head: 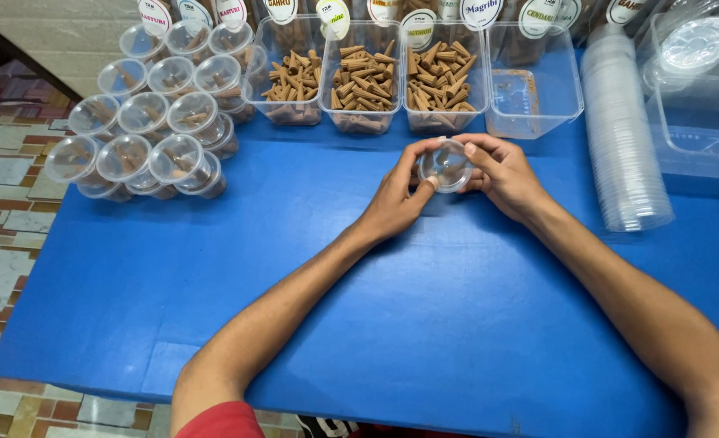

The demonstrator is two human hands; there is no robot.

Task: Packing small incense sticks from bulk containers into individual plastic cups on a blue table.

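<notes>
— So, what are the hands doing?

— Both are closed on one small clear round cup. The left hand curls round its near-left side, thumb against the rim; the right hand wraps the far-right side, fingers bent over the top edge. Neither is spread open.

— Where is the cup?

— Just above the blue table, a little past its middle and right in front of the row of trays. Whether anything lies inside it I cannot tell.

— What stands closest?

— Directly behind the hands, three clear rectangular trays of brown incense cones, and beside them an almost empty tray with brown dust at its bottom. To the right, near the right wrist, a long stack of clear lids lies on the table, with larger clear boxes behind it. Far left, well apart, a cluster of filled lidded cups is stacked.

— Room to move?

— Open blue surface spreads near and left of the forearms. The left table edge drops to a tiled floor; the near edge runs under the elbows.
</notes>
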